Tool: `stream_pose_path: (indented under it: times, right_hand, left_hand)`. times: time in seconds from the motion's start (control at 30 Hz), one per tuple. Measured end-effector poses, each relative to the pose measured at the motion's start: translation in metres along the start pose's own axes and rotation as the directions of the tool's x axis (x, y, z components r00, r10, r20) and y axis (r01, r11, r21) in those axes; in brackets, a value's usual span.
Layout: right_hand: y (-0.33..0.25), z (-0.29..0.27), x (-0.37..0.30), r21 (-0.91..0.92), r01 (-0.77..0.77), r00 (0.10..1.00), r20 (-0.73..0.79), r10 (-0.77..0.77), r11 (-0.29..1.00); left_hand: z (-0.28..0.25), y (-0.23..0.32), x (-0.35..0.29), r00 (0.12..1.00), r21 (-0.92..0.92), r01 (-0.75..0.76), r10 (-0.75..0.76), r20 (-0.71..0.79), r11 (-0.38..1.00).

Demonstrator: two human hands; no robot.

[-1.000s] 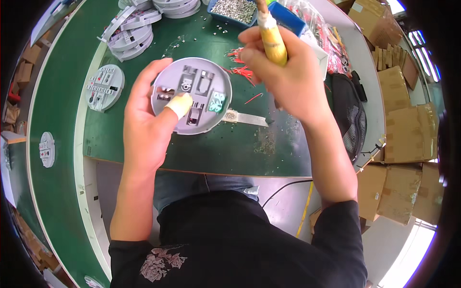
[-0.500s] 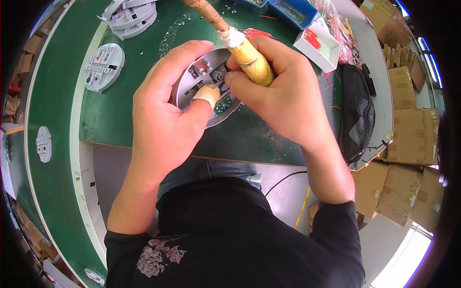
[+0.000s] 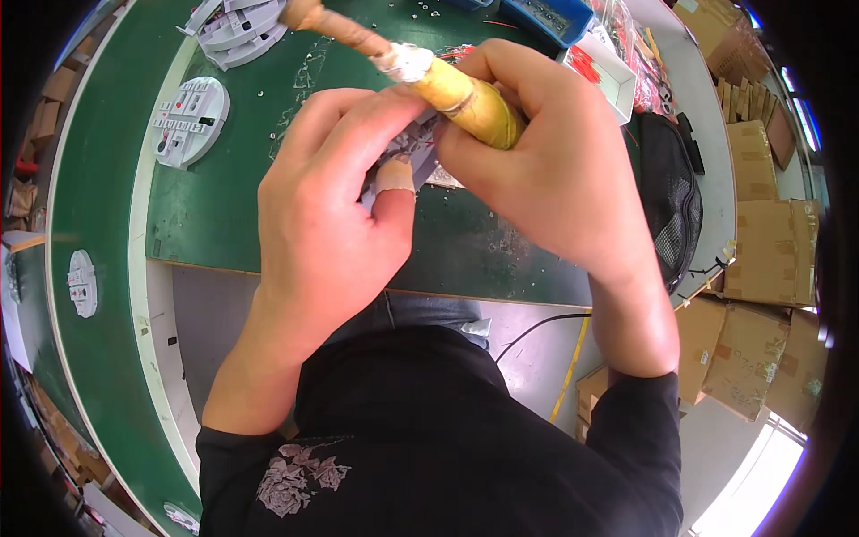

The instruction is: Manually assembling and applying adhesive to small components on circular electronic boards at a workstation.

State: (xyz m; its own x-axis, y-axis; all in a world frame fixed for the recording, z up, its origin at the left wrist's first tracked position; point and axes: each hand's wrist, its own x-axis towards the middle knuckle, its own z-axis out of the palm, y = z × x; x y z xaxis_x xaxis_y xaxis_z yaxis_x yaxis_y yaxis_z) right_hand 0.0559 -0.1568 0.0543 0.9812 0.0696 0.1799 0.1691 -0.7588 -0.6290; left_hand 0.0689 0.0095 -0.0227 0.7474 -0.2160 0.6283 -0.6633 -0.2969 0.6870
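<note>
My left hand (image 3: 335,210) is closed round a grey round plastic housing (image 3: 421,166), its bandaged thumb pressed on the inner side. Most of the housing is hidden behind my fingers; some inner parts show in the gap between my hands. In my right hand (image 3: 564,166) is a thick tool handle (image 3: 461,100) wrapped in yellow, with a white band and a brown stem slanting up to the left. The tool's kind cannot be made out, and its working end is hidden behind my right fingers at the housing.
Similar grey round housings (image 3: 190,123) lie at the left, with more stacked behind (image 3: 237,36). Blue bins (image 3: 550,20) and a white box (image 3: 613,82) of red wires stand at the back right. A black mesh pouch (image 3: 669,201) lies by the right edge; cardboard boxes (image 3: 771,251) are stacked beyond.
The housing has tilted, and my left fingers now cover most of it. My right hand has moved slightly up and right, and the tool's stem leans further left.
</note>
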Motion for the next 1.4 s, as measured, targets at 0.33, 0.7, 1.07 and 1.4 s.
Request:
stream_pose_path:
  times: [0.33, 0.7, 1.07, 1.4]
  right_hand:
    - [-0.004, -0.015, 0.022, -0.042, -0.176, 0.962, 0.202, 0.181, 0.983]
    - [0.036, 0.021, -0.015, 0.294, 0.050, 0.991, -0.135, -0.010, 0.955]
    - [0.051, 0.037, -0.014, -0.312, 0.360, 0.878, -0.205, -0.433, 0.879]
    - [0.083, -0.020, 0.075, 0.828, 0.440, 0.859, -0.501, 0.107, 0.347]
  left_hand:
    - [0.015, 0.006, 0.005, 0.998, 0.189, 0.032, -0.041, 0.044, 0.981]
    - [0.010, -0.011, -0.003, 0.916, -0.456, 0.389, -0.391, 0.094, 0.801]
    - [0.029, -0.029, 0.013, 0.852, -0.447, 0.463, -0.523, -0.012, 0.765]
    - [0.043, -0.031, 0.001, 0.896, 0.258, -0.442, 0.409, 0.175, 0.859]
